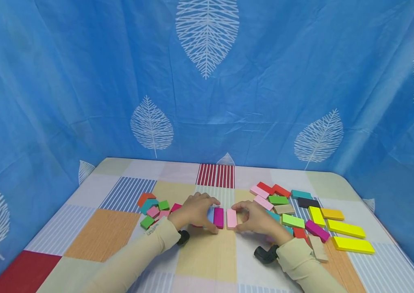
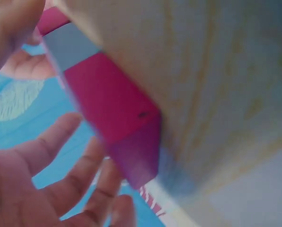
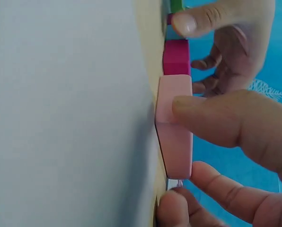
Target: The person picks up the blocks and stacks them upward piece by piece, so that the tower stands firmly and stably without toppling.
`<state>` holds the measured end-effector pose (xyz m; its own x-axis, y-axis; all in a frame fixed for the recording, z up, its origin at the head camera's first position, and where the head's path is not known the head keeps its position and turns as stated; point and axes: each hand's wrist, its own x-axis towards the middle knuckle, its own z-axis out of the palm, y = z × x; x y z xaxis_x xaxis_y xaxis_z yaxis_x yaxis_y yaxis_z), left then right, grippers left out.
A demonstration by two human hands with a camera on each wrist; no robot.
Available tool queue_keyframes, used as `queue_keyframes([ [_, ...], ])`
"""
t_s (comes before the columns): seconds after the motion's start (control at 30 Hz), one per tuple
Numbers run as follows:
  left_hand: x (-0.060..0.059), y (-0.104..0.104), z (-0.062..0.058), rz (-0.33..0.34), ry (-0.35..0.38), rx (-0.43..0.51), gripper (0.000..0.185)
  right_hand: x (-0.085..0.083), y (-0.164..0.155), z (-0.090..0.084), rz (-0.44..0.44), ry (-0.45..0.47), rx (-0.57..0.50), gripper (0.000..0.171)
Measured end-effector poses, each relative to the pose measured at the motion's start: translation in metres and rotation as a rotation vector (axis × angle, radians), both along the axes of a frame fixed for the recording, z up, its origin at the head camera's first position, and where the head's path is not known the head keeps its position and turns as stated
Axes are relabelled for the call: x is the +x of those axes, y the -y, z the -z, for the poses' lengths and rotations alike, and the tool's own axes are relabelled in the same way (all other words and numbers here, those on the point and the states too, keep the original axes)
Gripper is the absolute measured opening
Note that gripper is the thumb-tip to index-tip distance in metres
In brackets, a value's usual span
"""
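Note:
Three blocks stand side by side on edge at the middle of the checked table [image 1: 207,260]. My left hand [image 1: 208,213] curls over a blue block [image 1: 210,214], thumb at its near end and fingers at the far end. Against it stands a magenta block [image 1: 218,217]; in the left wrist view the magenta block [image 2: 112,104] fills the middle and the blue block [image 2: 70,45] lies behind it. My right hand [image 1: 241,217] pinches a pale pink block [image 1: 231,218]. In the right wrist view the thumb [image 3: 216,116] presses the pink block [image 3: 174,127], just apart from the magenta block [image 3: 176,56].
Several loose coloured blocks [image 1: 302,211] lie spread at the right, long yellow ones [image 1: 346,236] nearest the table's right edge. A smaller heap of blocks [image 1: 152,207] sits at the left. A blue leaf-print curtain [image 1: 207,81] hangs behind and around the table.

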<state>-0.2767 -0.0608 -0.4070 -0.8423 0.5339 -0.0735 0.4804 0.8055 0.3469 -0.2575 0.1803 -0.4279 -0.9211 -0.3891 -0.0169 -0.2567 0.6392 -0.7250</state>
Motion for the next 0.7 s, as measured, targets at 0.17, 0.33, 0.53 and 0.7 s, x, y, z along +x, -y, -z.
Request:
queue_keyframes([
  [0.17,0.005,0.019,-0.008,-0.038,0.058,-0.007,0.095,-0.001,0.002,0.004,0.022,-0.009,0.004,0.058],
  [0.33,0.007,0.04,-0.009,-0.101,0.039,-0.011,0.084,-0.002,0.003,0.005,0.021,-0.005,0.002,0.057],
  [0.53,0.004,0.05,-0.002,-0.117,0.068,0.078,0.065,-0.004,0.005,0.003,0.009,-0.006,0.017,0.055],
  [0.7,0.001,0.053,0.006,-0.108,0.06,0.119,0.06,-0.004,0.006,0.003,0.004,-0.004,0.027,0.056],
])
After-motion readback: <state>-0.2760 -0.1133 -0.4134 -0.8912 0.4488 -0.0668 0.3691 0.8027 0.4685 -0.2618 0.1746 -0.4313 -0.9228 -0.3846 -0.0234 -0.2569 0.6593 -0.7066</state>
